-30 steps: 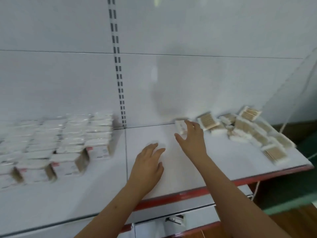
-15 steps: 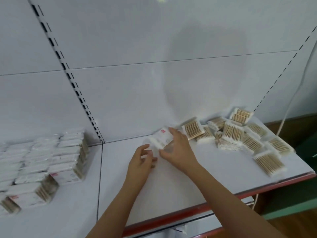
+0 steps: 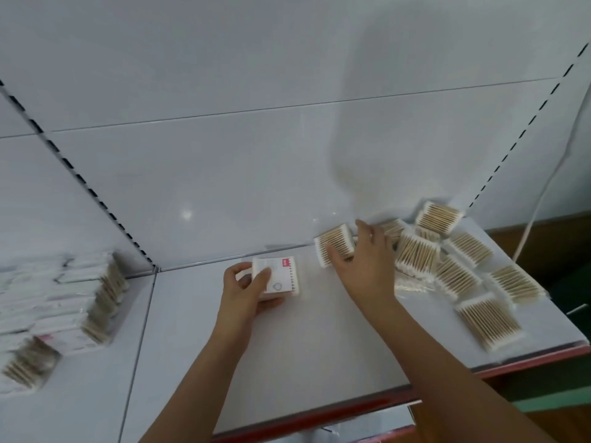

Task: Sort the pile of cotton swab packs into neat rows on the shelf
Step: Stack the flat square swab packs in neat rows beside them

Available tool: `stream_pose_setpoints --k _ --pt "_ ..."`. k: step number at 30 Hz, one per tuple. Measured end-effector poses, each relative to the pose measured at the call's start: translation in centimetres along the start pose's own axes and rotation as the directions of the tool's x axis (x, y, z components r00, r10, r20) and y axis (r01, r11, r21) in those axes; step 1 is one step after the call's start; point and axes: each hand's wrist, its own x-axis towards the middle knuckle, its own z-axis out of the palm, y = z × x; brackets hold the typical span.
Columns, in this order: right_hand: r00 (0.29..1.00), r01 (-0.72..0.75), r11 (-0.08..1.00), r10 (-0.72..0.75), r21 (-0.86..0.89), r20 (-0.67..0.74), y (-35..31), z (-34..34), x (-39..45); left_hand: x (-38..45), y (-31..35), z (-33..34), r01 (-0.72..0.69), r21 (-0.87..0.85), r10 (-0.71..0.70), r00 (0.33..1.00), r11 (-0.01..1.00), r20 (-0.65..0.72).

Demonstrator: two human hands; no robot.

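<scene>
My left hand (image 3: 246,290) grips a white cotton swab pack (image 3: 279,278) with a red mark, label side up, just above the white shelf (image 3: 287,346). My right hand (image 3: 364,266) reaches right, its thumb and fingers spread around a swab pack (image 3: 334,247) at the left edge of the loose pile (image 3: 447,266). The pile of several packs with wooden sticks showing lies scattered at the shelf's back right. Neat rows of stacked packs (image 3: 60,302) stand on the left shelf section.
The shelf has a red front edge (image 3: 351,407) and a white back panel with slotted uprights (image 3: 96,196). A white cable (image 3: 543,193) hangs at the far right. A lower shelf (image 3: 367,426) shows beneath the front edge.
The pack passed from my right hand into my left hand. My right hand then moved right to the pile's nearest pack. The view swung rightwards.
</scene>
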Motion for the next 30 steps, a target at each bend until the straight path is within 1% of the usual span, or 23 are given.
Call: stream_pose_setpoints --k 1,2,4,5,7,9,10,12,13,15,17,18,19,20,21,23,24,26,27,28,29,30 --pt "0.998 -0.045 0.996 0.048 -0.081 0.038 0.5 0.1 0.5 -0.2 -0.1 0.3 0.001 -0.036 -0.001 1.000 0.999 0.002" --pt "0.996 -0.049 0.992 0.057 -0.113 0.069 0.9 0.2 0.9 -0.3 -0.2 0.6 0.009 -0.073 -0.009 1.000 0.997 0.005" --pt "0.997 -0.004 0.997 0.011 -0.082 0.076 1.2 0.4 1.2 -0.6 -0.3 1.0 0.019 -0.090 -0.019 1.000 0.996 0.003" --pt "0.997 0.021 0.999 -0.018 -0.032 0.071 1.1 0.3 1.2 -0.8 -0.4 1.1 0.015 -0.063 -0.016 1.000 0.998 -0.013" --pt "0.991 0.029 0.991 -0.046 0.133 0.126 0.8 -0.2 1.3 -1.2 -0.8 1.0 -0.009 -0.026 0.007 0.997 1.000 -0.078" --pt "0.978 -0.018 0.954 -0.045 0.299 0.204 0.4 -1.0 1.3 -1.5 -0.9 0.8 -0.032 -0.024 0.029 0.990 0.999 -0.141" --pt "0.975 -0.050 0.932 -0.031 0.359 0.218 0.3 -1.6 1.2 -1.7 -1.0 0.7 -0.042 -0.028 0.037 0.986 0.999 -0.160" --pt "0.978 -0.092 0.883 -0.007 0.459 0.209 -0.1 -3.0 0.8 -2.1 -1.2 0.5 -0.039 -0.033 0.032 0.982 0.999 -0.187" --pt "0.982 -0.084 0.867 -0.012 0.492 0.187 -0.3 -3.6 0.4 -2.4 -1.3 0.5 -0.029 -0.031 0.022 0.980 0.999 -0.198" --pt "0.994 0.012 0.854 -0.065 0.520 0.083 -1.1 -4.4 -0.6 -2.8 -1.7 0.9 -0.010 -0.031 0.003 0.980 0.999 -0.199" --pt "0.975 0.211 0.849 -0.219 0.484 -0.040 -1.6 -4.3 -1.8 -3.4 -1.9 1.6 0.014 -0.068 -0.026 0.985 0.998 -0.169" --pt "0.944 0.318 0.843 -0.326 0.433 -0.059 -1.7 -3.8 -2.5 -3.7 -1.9 1.8 0.024 -0.100 -0.038 0.989 0.995 -0.144" --pt "0.905 0.403 0.824 -0.423 0.399 -0.040 -1.7 -3.2 -3.3 -3.9 -1.8 2.1 0.034 -0.133 -0.048 0.993 0.991 -0.109" --pt "0.870 0.454 0.800 -0.493 0.392 -0.003 -1.5 -2.6 -4.0 -4.1 -1.7 2.2 0.044 -0.169 -0.055 0.996 0.985 -0.064" --pt "0.847 0.471 0.780 -0.530 0.412 0.034 -1.3 -2.0 -4.8 -4.2 -1.6 2.3 0.064 -0.215 -0.068 0.998 0.975 -0.014" --pt "0.832 0.442 0.755 -0.547 0.485 0.094 -0.9 -1.5 -6.2 -4.6 -1.1 2.4 0.131 -0.297 -0.119 0.991 0.946 0.056" --pt "0.824 0.416 0.742 -0.552 0.526 0.127 -0.9 -1.5 -6.7 -4.7 -1.0 2.3 0.146 -0.306 -0.128 0.989 0.941 0.081" --pt "0.813 0.359 0.717 -0.554 0.597 0.177 -1.3 -1.9 -7.3 -4.9 -1.2 2.2 0.108 -0.251 -0.082 0.991 0.962 0.110" --pt "0.827 0.313 0.714 -0.530 0.627 0.190 -1.5 -2.2 -7.5 -5.1 -1.5 2.1 0.066 -0.222 -0.042 0.993 0.973 0.113" --pt "0.856 0.245 0.721 -0.474 0.648 0.205 -1.9 -2.4 -7.6 -5.3 -1.8 2.0 0.031 -0.198 -0.010 0.994 0.980 0.109" --pt "0.891 0.162 0.741 -0.394 0.651 0.227 -2.2 -2.5 -7.5 -5.6 -2.0 1.9 0.001 -0.170 0.017 0.994 0.985 0.104" --pt "0.909 0.058 0.759 -0.308 0.648 0.280 -2.6 -2.7 -7.2 -5.7 -2.1 1.7 -0.038 -0.113 0.049 0.994 0.993 0.097"
